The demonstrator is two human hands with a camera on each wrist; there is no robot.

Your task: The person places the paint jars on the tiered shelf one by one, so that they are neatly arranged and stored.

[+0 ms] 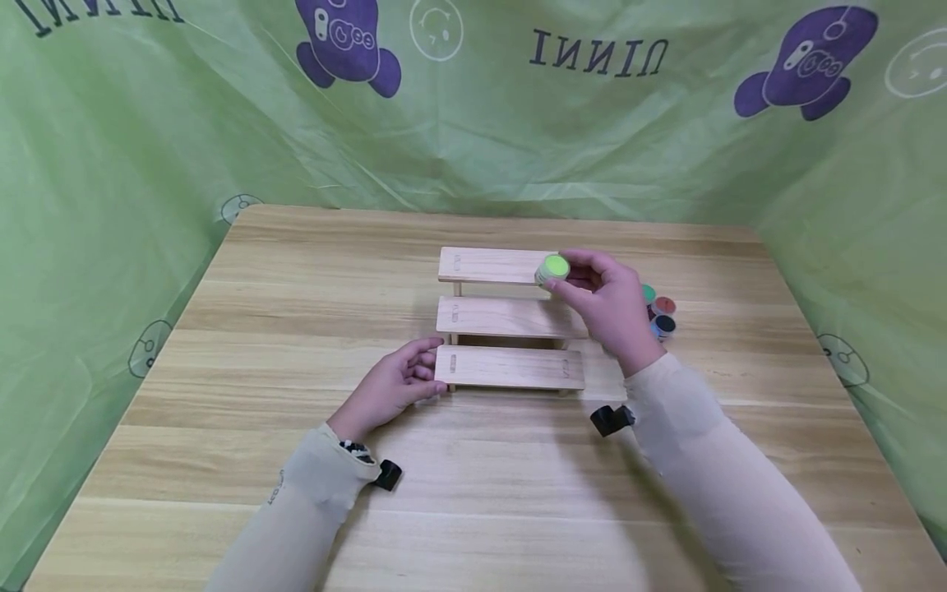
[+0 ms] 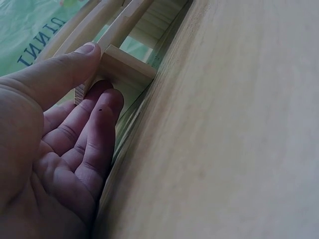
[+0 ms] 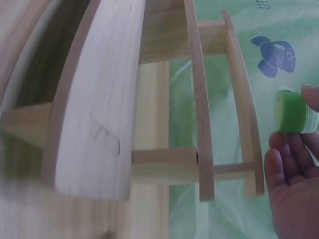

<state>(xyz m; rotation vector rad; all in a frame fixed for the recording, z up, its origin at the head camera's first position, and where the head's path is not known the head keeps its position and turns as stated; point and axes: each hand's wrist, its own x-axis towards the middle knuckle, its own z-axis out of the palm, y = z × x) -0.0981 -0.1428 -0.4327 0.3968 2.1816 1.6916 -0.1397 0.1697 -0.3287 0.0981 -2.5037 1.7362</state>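
Observation:
A three-step wooden shelf [image 1: 503, 367] stands in the middle of the table. My left hand [image 1: 425, 366] grips the left end of its lowest step, thumb on top and fingers curled against the end; the left wrist view shows the same hold on the shelf [image 2: 127, 67], with the left hand [image 2: 102, 74] around the board's corner. My right hand [image 1: 565, 275] pinches a small light-green jar [image 1: 553, 268] just above the right end of the top step. In the right wrist view the jar [image 3: 291, 112] sits between thumb and fingers of my right hand [image 3: 298, 119], beside the shelf [image 3: 94, 99].
Several small paint pots [image 1: 663, 316] with green, red, black and blue lids cluster on the wooden table [image 1: 296, 288] right of the shelf, partly hidden behind my right hand. Green printed cloth [image 1: 111, 205] walls the table on three sides.

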